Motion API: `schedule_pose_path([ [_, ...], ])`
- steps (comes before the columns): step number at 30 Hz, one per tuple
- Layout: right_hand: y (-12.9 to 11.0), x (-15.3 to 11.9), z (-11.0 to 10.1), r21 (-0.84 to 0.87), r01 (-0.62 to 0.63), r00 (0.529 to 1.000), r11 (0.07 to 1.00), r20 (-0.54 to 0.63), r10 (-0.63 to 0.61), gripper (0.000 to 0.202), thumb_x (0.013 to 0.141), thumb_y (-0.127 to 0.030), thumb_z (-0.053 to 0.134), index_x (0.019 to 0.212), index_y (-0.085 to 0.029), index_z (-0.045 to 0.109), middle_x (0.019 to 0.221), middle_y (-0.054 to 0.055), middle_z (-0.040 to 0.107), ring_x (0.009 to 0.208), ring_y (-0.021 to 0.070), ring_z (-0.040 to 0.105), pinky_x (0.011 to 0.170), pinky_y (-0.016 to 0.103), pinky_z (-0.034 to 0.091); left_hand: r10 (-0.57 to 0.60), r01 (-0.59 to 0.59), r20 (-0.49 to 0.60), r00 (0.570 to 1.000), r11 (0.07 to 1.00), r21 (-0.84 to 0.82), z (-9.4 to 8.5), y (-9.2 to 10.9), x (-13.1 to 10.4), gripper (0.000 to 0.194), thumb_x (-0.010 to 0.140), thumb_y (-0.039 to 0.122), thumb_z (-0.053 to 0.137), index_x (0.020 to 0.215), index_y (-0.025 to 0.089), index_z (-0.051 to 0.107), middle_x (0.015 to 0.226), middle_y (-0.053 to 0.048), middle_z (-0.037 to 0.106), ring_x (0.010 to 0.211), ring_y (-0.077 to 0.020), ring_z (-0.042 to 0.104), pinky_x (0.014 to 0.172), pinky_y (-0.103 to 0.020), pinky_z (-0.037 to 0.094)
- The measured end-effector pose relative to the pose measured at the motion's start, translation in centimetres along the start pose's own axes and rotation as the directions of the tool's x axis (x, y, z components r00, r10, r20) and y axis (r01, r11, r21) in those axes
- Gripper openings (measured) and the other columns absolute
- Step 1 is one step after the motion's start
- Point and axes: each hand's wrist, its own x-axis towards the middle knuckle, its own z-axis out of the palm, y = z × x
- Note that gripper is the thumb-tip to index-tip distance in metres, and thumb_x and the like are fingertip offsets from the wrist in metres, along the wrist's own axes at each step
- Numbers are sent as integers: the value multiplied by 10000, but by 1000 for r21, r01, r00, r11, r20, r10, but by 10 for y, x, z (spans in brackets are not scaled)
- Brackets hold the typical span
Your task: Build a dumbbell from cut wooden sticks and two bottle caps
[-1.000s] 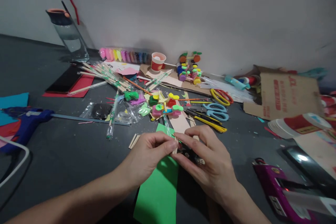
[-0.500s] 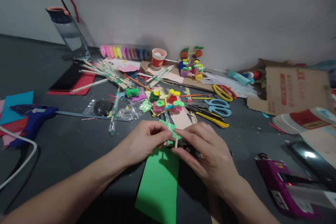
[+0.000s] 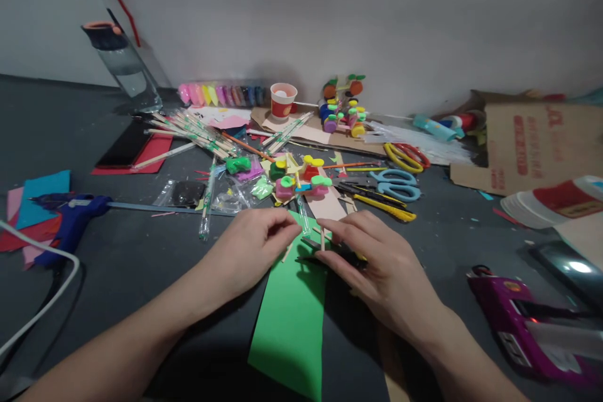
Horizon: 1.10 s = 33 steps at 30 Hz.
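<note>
My right hand pinches a short wooden stick upright between thumb and fingertips. A dark two-bladed cutting tool, mostly hidden under that hand, points its parted blades left over the green paper. Thumb and fingers of my left hand are pressed together at the paper's left edge. Just below them shows another short stick piece; whether the hand grips it I cannot tell. Beyond the hands stand small colourful clay-and-stick models.
Wrapped wooden sticks, a paper cup and blue-handled scissors lie farther back. On the left are a blue glue gun and a water bottle. A purple device and a cardboard box occupy the right.
My left hand has drawn back slightly left, widening the gap between the hands. More of the tool's blades now shows. The right hand keeps its stick, and the view has shifted a little.
</note>
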Motion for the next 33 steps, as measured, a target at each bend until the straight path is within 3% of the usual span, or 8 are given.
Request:
schedule_pose_path([
  [3,-7,0,2,39,60,998,997,-37,-58,268,983,-317,582,1199,-173,650,915,83,639,818,212,579,697,345,492,-85,144,166,982,910,-388,6,3,-1,252,873,386,619,796,157,691,599,43,515,528,-89,393,523,-222,291],
  [7,-5,0,-3,55,75,997,996,-6,-75,326,995,-349,562,1243,-147,622,909,77,640,816,201,588,700,326,494,-163,296,271,949,759,-580,14,0,-2,293,796,434,708,732,161,622,499,82,424,429,-44,300,422,-188,186],
  [13,31,1,-15,-127,-249,966,960,31,255,132,941,-202,604,842,-186,690,805,44,670,713,187,620,624,287,443,-181,223,130,975,753,-619,15,2,1,227,855,366,668,769,157,641,504,47,542,360,-28,360,350,-157,222],
  [18,34,3,5,-203,-225,930,953,248,272,161,834,-109,695,698,-187,660,695,17,638,633,161,589,564,255,357,-185,188,75,980,733,-653,19,2,0,189,810,320,716,784,140,662,593,31,586,417,-34,445,367,-138,317],
  [22,29,5,9,-203,-223,924,954,269,273,214,838,-52,635,665,-177,610,682,24,609,630,161,554,572,262,328,-189,177,51,981,751,-636,20,-3,1,198,829,339,705,842,145,668,587,41,575,418,-36,454,393,-140,352],
  [28,21,7,-18,-6,-179,959,984,224,175,94,914,-145,583,829,-182,598,789,10,626,687,140,563,636,238,408,-213,168,-2,977,777,-607,19,-4,2,205,827,342,717,854,145,667,583,48,568,435,-35,453,411,-134,364],
  [30,17,6,-25,102,-167,965,981,221,141,103,940,-174,557,845,-196,591,790,-14,635,693,116,582,648,209,437,-207,180,37,978,738,-650,18,-3,2,199,819,329,725,829,140,666,600,43,576,443,-33,461,406,-126,375],
  [33,12,5,-29,293,-155,970,944,228,88,93,950,-180,562,872,-208,604,812,-28,650,717,101,595,669,196,450,-196,318,251,948,598,-735,16,-3,1,194,795,304,747,828,133,663,640,21,608,459,-39,493,383,-116,385],
])
